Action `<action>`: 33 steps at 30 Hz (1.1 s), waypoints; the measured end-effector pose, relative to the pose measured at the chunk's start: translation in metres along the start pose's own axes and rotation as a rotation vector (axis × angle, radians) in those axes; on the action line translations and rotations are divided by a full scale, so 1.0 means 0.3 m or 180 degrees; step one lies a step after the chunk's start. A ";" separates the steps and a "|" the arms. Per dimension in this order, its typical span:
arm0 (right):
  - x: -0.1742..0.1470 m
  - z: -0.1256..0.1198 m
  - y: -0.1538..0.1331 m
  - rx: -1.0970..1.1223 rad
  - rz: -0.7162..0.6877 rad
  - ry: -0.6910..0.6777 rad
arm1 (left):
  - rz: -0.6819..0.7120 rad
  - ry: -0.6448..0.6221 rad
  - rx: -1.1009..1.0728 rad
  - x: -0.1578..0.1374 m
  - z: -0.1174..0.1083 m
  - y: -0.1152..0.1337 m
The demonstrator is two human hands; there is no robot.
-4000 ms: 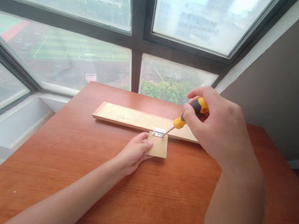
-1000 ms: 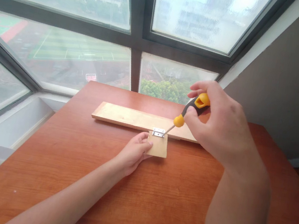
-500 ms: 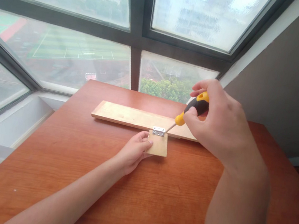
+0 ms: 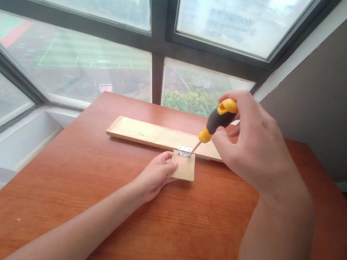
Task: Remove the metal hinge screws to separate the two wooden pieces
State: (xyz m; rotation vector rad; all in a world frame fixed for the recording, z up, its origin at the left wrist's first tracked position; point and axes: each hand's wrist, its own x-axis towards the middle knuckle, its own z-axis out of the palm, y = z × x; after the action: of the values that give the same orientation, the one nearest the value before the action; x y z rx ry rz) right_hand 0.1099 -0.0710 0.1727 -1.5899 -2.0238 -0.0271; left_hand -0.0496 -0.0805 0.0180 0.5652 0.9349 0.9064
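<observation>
Your left hand (image 4: 155, 174) pinched the small square tan wooden board (image 4: 184, 168) by its nine-o'clock side while your right hand (image 4: 252, 144) gripped the yellow-and-black screwdriver (image 4: 220, 120), apparently screwing at the silver metal hinge (image 4: 184, 153) along the twelve-o'clock edge, seemingly calling next for steady alignment.

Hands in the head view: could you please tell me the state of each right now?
Left hand: closed, holding the small board.
Right hand: closed, holding the screwdriver by its handle.
</observation>
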 end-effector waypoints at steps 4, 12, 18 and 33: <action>0.002 0.005 -0.007 -0.0130 0.0108 0.0028 | -0.0017 0.0024 0.0010 0.000 -0.001 0.000; 0.003 0.008 -0.004 0.0225 0.0060 0.0164 | -0.0027 0.0033 -0.0022 -0.004 0.005 0.006; 0.001 -0.001 0.008 0.0117 -0.0010 0.0318 | -0.0024 0.0052 -0.0072 -0.006 0.008 0.008; 0.002 0.018 -0.016 0.0311 -0.0129 0.0293 | -0.0035 0.0014 -0.0011 0.001 0.000 0.001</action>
State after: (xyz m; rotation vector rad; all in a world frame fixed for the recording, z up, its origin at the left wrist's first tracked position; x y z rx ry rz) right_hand 0.1034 -0.0701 0.1700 -1.4613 -1.9561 -0.0161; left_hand -0.0496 -0.0800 0.0179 0.5549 0.9394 0.8996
